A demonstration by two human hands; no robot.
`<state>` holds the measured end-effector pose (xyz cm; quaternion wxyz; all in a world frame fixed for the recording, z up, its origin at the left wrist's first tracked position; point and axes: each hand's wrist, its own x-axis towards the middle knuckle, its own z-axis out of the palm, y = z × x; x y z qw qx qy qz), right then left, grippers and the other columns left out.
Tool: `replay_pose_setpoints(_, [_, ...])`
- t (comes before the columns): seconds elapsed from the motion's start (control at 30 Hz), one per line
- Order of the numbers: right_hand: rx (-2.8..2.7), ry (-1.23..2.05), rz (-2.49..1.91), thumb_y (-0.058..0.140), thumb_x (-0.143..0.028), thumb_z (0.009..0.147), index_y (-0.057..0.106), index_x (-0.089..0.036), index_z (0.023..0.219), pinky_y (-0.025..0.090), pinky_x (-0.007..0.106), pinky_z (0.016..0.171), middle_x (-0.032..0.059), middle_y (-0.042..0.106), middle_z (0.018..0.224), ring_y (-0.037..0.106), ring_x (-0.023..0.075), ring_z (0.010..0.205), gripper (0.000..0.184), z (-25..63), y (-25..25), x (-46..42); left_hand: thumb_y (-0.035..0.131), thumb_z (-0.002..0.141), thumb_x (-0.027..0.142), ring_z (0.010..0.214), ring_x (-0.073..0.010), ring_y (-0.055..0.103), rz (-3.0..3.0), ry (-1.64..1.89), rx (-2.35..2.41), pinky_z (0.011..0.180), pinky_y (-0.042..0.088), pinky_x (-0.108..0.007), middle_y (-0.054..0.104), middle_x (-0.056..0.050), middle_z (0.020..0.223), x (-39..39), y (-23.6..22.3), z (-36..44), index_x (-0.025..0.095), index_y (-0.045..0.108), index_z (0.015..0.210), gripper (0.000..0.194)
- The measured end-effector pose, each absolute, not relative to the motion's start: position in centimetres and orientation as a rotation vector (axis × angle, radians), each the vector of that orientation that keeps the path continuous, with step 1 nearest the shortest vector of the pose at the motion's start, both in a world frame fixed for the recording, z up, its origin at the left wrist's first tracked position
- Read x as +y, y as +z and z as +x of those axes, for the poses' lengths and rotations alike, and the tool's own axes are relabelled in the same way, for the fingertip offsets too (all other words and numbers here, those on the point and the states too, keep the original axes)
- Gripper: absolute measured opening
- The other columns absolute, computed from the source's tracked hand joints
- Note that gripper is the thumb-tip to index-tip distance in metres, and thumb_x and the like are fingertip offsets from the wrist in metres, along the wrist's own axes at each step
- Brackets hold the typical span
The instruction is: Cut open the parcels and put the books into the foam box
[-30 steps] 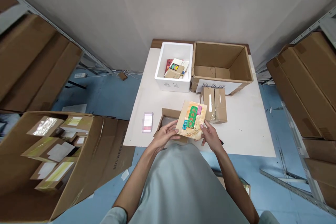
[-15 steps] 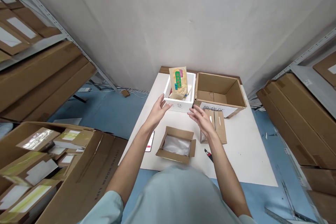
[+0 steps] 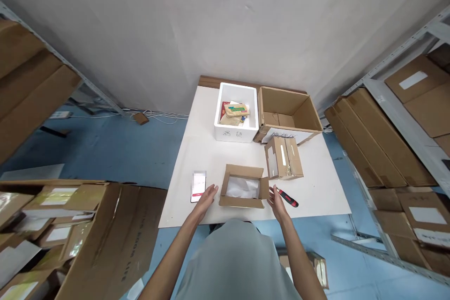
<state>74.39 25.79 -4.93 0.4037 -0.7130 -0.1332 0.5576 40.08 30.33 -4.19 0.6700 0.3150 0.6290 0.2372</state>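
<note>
A small open cardboard box (image 3: 242, 203) lies near the front of the white table, its flaps folded out and white paper-like lining (image 3: 242, 188) inside. My left hand (image 3: 207, 199) is just left of it, empty, with fingers extended. On the other side, my right hand (image 3: 276, 201) is at the right flap, its fingers spread around the flap's edge; whether they touch it I cannot tell. A red and black utility knife (image 3: 287, 198) lies beside my right hand. Left of my left hand is a phone (image 3: 198, 186) with a lit screen.
A white foam box (image 3: 236, 135) with packets, including a yellowish packet (image 3: 236, 110), stands at the back beside a larger open carton (image 3: 290, 126). A closed cardboard box (image 3: 284, 159) sits in front of that carton. Left is a big carton (image 3: 130, 229) of parcels; shelving (image 3: 408, 117) stands right.
Both hands have come back from the white foam box to either side of the small open box. The yellowish packet, upright before, now lies down inside the foam box. The view has shifted.
</note>
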Motion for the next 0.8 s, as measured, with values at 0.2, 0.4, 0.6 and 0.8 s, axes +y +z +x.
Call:
replay_pose_setpoints(0.2, [-0.29, 1.422, -1.74, 0.066, -0.098, 0.084, 0.071, -0.029, 0.156, 0.048, 0.051, 0.129, 0.0112, 0.064, 0.17, 0.064, 0.0373, 0.154, 0.1, 69.9, -5.1, 23.2, 0.059, 0.096, 0.092, 0.175, -0.0372, 0.034, 0.815, 0.508, 1.366, 0.143, 0.032, -0.048, 0.042, -0.019, 0.184, 30.2, -5.9, 40.7, 0.021, 0.06, 0.164, 0.099])
replay_pose_setpoints(0.4, [-0.285, 1.252, -1.763, 0.073, -0.105, 0.073, 0.082, -0.026, 0.136, 0.054, 0.052, 0.124, 0.0139, 0.074, 0.155, 0.068, 0.0386, 0.146, 0.102, 69.9, -0.7, 18.1, 0.048, 0.102, 0.091, 0.173, -0.0368, 0.04, 0.94, 0.472, 1.262, 0.141, 0.036, -0.051, 0.044, -0.017, 0.184, 29.1, -4.9, 41.8, 0.023, 0.05, 0.172, 0.098])
replay_pose_setpoints(0.6, [-0.279, 0.945, -1.724, 0.076, -0.096, 0.081, 0.086, -0.024, 0.115, 0.058, 0.05, 0.117, 0.0124, 0.085, 0.126, 0.076, 0.0352, 0.126, 0.081, 72.6, 5.2, 11.0, 0.05, 0.104, 0.089, 0.166, -0.0389, 0.05, 1.088, 0.369, 1.064, 0.133, 0.048, -0.053, 0.05, -0.017, 0.18, 27.4, -0.1, 47.1, 0.025, 0.049, 0.174, 0.094])
replay_pose_setpoints(0.8, [-0.073, 0.596, -1.785, 0.07, -0.095, 0.088, 0.084, -0.025, 0.125, 0.053, 0.053, 0.123, 0.0102, 0.086, 0.116, 0.076, 0.0351, 0.125, 0.08, 76.9, 6.7, 2.2, 0.052, 0.108, 0.082, 0.165, -0.0358, 0.053, 1.288, 0.189, 0.78, 0.131, 0.05, -0.05, 0.053, -0.016, 0.178, 24.9, 3.2, 56.7, 0.025, 0.061, 0.165, 0.081])
